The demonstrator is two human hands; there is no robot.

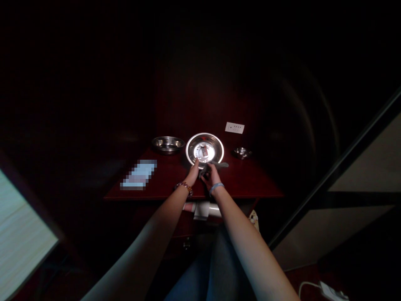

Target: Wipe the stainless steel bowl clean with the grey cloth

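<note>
A shiny steel basin is tilted up towards me on the dark red table, with a small dark rectangular patch on its inner bottom. My left hand grips the near rim, its thumb over the edge; the other fingers are mostly hidden. Just to the right, my right hand is closed around a dark grey, limp-looking thing, perhaps a cloth. A flat grey end of it sticks out rightwards in front of the basin. Poor light hides its exact kind.
A steel bowl stands at the back left, a smaller steel bowl at the back right. A blurred-out flat item lies on the left. A white socket plate is on the back wall. Below the table edge shows a whitish roll.
</note>
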